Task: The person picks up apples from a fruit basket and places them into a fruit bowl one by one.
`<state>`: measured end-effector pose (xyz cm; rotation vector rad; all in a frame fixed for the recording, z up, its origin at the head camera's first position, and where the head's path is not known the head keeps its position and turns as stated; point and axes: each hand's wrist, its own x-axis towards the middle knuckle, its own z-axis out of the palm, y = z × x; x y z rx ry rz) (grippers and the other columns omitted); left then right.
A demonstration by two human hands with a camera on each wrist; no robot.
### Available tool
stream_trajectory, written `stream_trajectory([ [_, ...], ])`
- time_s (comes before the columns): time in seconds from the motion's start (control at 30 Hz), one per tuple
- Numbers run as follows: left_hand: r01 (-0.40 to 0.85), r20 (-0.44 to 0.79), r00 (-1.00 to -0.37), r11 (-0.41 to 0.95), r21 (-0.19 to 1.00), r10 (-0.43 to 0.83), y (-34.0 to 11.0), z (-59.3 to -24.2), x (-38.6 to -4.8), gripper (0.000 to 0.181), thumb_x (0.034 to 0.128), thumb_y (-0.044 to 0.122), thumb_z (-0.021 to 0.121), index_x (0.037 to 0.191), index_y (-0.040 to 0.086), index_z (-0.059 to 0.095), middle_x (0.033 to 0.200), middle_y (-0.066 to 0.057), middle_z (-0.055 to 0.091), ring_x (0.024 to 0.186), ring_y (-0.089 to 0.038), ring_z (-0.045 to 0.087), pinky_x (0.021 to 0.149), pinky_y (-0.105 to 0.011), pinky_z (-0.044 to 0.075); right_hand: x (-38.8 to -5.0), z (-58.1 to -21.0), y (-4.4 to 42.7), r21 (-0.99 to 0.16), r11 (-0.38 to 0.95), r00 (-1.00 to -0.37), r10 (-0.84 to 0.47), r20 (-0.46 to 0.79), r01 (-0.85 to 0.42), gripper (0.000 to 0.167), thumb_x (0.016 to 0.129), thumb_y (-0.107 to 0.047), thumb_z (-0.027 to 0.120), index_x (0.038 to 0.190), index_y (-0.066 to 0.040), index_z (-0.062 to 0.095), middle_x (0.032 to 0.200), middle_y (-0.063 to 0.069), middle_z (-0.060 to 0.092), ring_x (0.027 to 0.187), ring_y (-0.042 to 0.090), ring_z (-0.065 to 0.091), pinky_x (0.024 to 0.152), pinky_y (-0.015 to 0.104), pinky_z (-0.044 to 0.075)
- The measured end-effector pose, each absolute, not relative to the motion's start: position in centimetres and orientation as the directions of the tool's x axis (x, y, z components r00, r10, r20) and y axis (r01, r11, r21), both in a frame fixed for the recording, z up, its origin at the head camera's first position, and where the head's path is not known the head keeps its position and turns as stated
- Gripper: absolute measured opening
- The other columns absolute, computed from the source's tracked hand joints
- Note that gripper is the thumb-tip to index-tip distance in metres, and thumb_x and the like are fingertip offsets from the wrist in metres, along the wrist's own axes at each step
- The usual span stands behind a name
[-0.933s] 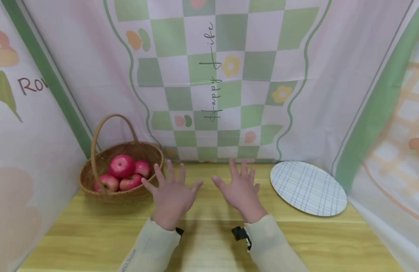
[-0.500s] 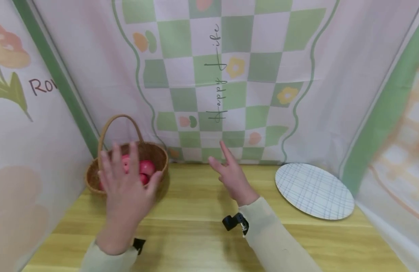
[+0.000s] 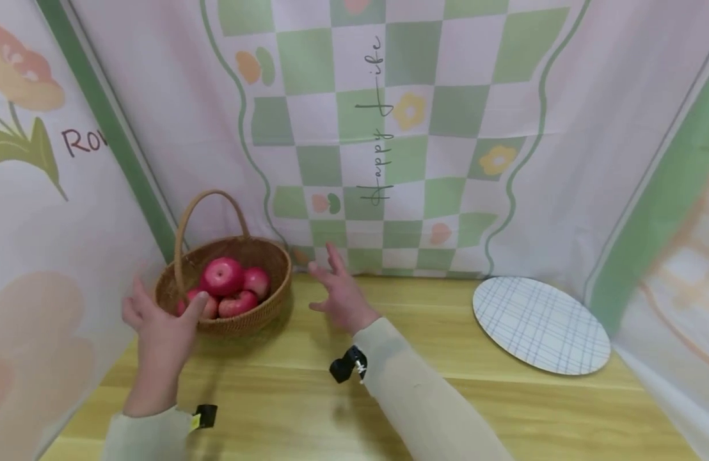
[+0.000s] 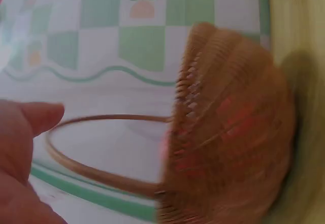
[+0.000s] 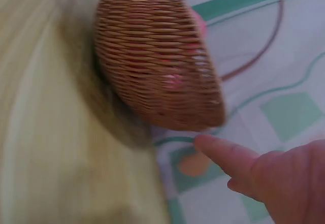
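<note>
A brown wicker basket (image 3: 245,320) with a tall arched handle (image 3: 182,240) holds several red apples (image 3: 222,276). My left hand (image 3: 161,330), fingers spread, is at the basket's front left side, its thumb in front of an apple in the head view; contact cannot be told. To the basket's right, my right hand (image 3: 345,294) is held with spread fingers and nothing in it. The left wrist view shows the basket (image 4: 233,127) beyond the left thumb (image 4: 43,116). In the right wrist view a right finger (image 5: 223,153) points near the basket's rim (image 5: 216,102).
An oval white plate with blue checks (image 3: 541,325) lies at the right of the wooden table (image 3: 285,397). Behind stands a curtain with green and white squares (image 3: 360,147); more printed cloth (image 3: 26,256) hangs at the left.
Both hands have moved left, the left hand to the basket's left side and the right hand nearer its right side. The head view has shifted slightly, and the apples show more fully than half a second ago.
</note>
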<state>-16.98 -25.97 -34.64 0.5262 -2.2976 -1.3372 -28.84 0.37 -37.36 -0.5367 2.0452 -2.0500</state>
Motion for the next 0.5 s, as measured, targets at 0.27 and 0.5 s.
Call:
stream_trajectory([
  [0.27, -0.159, -0.092, -0.85, 0.086, 0.984, -0.518, -26.9, -37.3, -19.0, 0.112, 0.0907, 0.035, 0.074, 0.159, 0.029, -0.015, 0.162, -0.018, -0.007, 0.143, -0.037, 0.013, 0.11, -0.055, 0.026, -28.9, -39.6, -4.4, -0.939, -0.315, -0.926, -0.377, -0.012, 0.14, 0.085, 0.093, -0.035, 0.071, 0.16, -0.038, 0.018, 0.165, 0.008, 0.001, 0.144, 0.043, 0.019, 0.09, 0.07, 0.041],
  [0.5, -0.113, -0.15, -0.867, -0.104, 0.988, -0.476, -27.2, -38.9, -20.0, 0.098, 0.0951, 0.023, 0.069, 0.161, 0.032, -0.002, 0.152, -0.015, 0.014, 0.138, -0.031, 0.028, 0.096, -0.06, 0.043, -29.2, -40.6, -7.9, -0.931, -0.328, -0.939, -0.34, -0.043, 0.162, 0.085, 0.09, -0.025, 0.076, 0.158, -0.041, 0.026, 0.163, 0.016, 0.012, 0.135, 0.039, 0.038, 0.095, 0.054, 0.045],
])
